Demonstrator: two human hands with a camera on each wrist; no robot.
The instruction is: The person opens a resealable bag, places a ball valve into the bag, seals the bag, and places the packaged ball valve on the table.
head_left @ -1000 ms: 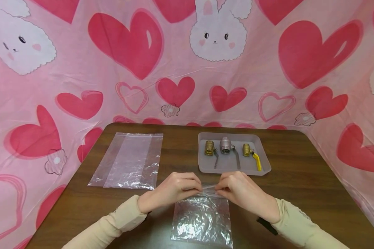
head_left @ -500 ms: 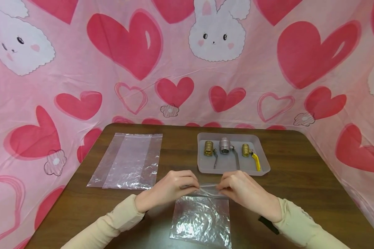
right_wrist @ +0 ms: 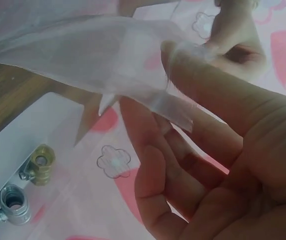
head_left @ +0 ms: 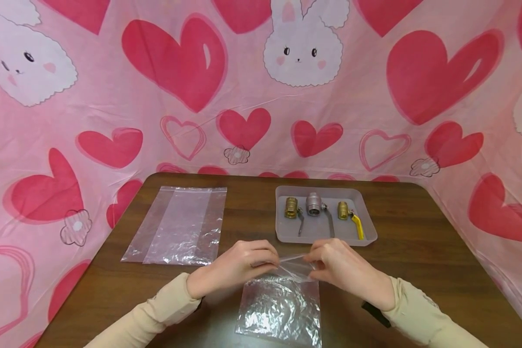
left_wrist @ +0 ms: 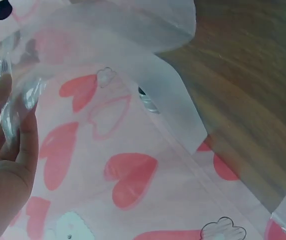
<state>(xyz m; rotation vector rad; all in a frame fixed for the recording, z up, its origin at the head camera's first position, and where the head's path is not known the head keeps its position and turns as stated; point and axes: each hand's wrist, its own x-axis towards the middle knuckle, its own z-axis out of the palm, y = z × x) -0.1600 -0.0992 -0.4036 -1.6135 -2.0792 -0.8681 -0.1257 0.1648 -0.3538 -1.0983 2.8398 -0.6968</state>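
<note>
The left hand (head_left: 245, 263) and right hand (head_left: 340, 269) pinch the two sides of a bag (head_left: 282, 309) near its top, thumbs against fingers with film between. Gripping opposite sides likely spreads the limp top and lets it be worked; whether its layers are parted I cannot tell. The top is raised off the desk (head_left: 417, 232), while the lower part lies flat, reaching toward the near edge, which is out of view.

Beyond the hands, right of the middle of the far edge, sits a shallow tray (head_left: 345, 231). Its walls probably stop the brass valve (head_left: 291, 208), steel valve (head_left: 313, 204) and yellow-handled valve (head_left: 343, 210) from straying. They lie side by side, apart, levers toward the near edge, which should make them easy to reach.

Two spare bags (head_left: 182, 224) overlap near the far left corner, zip ends toward the far edge, apparently set aside within reach.

The tray's near edge is tightest: both hands work just in front of it, the right one closer, and I cannot tell if it touches. Bare wood shows between the spare bags and tray, and more toward the right edge, so sideways movement looks easier than forward.
</note>
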